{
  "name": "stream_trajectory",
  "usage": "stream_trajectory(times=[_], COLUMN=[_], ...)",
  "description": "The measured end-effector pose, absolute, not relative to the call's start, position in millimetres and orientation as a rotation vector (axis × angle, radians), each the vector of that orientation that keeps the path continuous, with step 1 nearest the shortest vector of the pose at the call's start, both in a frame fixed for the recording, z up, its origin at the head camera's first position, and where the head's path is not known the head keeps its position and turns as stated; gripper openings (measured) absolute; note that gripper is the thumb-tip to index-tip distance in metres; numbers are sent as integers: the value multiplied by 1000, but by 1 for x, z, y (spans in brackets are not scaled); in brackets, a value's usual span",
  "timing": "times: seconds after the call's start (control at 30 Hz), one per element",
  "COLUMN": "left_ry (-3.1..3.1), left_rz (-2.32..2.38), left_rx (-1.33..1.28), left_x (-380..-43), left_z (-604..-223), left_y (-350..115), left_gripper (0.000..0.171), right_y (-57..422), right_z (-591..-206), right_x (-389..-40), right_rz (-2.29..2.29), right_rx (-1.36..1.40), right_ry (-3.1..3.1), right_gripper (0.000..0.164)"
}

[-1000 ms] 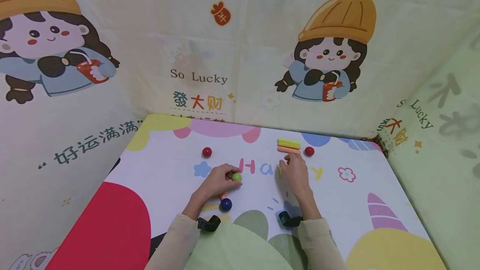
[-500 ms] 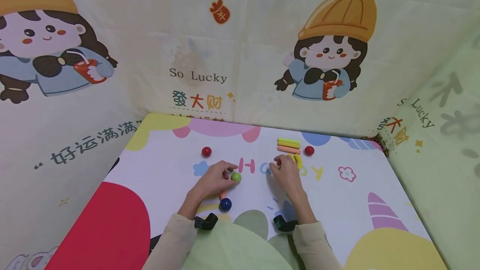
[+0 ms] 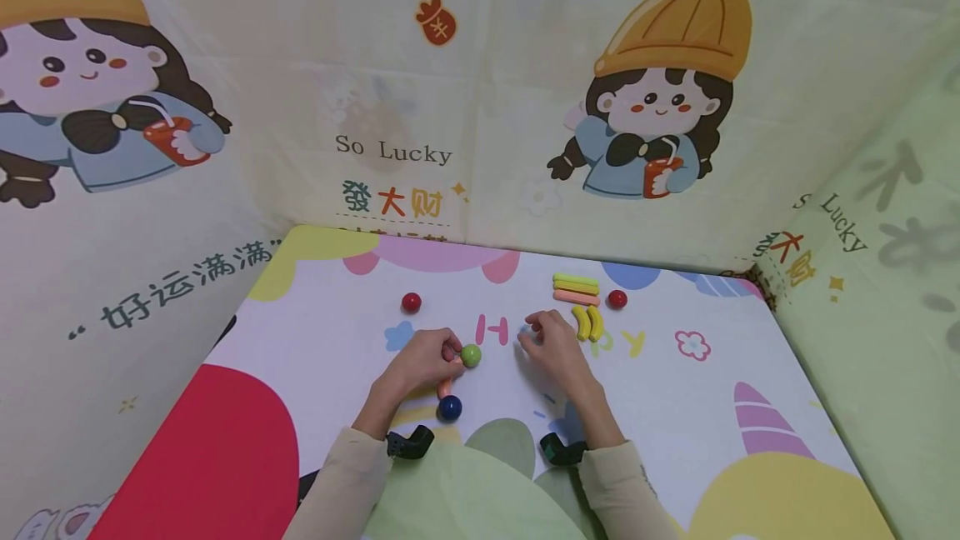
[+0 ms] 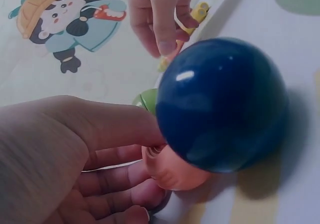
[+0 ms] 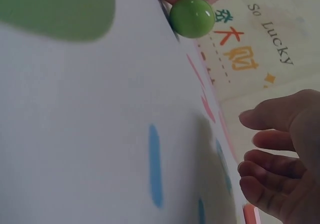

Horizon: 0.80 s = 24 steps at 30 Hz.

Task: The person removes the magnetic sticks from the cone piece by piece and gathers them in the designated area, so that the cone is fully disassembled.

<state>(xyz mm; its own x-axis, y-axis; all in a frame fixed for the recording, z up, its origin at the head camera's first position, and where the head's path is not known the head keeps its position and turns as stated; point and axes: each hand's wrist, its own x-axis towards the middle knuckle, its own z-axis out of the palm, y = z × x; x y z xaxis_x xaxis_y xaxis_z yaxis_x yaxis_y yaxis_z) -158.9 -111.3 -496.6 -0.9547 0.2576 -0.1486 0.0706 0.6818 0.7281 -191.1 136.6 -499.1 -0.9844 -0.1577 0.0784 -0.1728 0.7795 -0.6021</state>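
Note:
In the head view my left hand (image 3: pixel 429 357) is at a salmon-orange rod (image 3: pixel 445 387), which runs up from a dark blue ball (image 3: pixel 450 408) toward a light green ball (image 3: pixel 471 356). Seen from the left wrist, the thumb and fingers pinch the orange rod (image 4: pixel 175 169), and the large blue ball (image 4: pixel 222 104) covers the thumb tip. The green ball (image 5: pixel 192 17) sits just beyond the left fingertips in the right wrist view. My right hand (image 3: pixel 553 347) hovers over the printed lettering, its fingers loosely bent around nothing.
Two curved yellow pieces (image 3: pixel 587 323) lie right of the right hand. Behind them are straight yellow and orange rods (image 3: pixel 576 290) side by side, with a red ball (image 3: pixel 617 299) beside them. Another red ball (image 3: pixel 411 302) lies at the back left.
My right hand has moved left, uncovering the two curved yellow pieces. The left fingers have shifted off the green ball and back along the orange rod.

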Motion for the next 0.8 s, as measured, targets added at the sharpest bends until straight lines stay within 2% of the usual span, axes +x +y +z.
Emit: stream_trajectory(times=[0.8], left_ry=[2837], left_rz=[1092], left_rx=[338], left_x=[-162], left_z=[-509], left_y=[-91], left_gripper=[28], right_y=[123], right_z=[-505], right_x=[-184], right_rz=[1017], right_rx=[743], right_ry=[-3027], right_gripper=[45])
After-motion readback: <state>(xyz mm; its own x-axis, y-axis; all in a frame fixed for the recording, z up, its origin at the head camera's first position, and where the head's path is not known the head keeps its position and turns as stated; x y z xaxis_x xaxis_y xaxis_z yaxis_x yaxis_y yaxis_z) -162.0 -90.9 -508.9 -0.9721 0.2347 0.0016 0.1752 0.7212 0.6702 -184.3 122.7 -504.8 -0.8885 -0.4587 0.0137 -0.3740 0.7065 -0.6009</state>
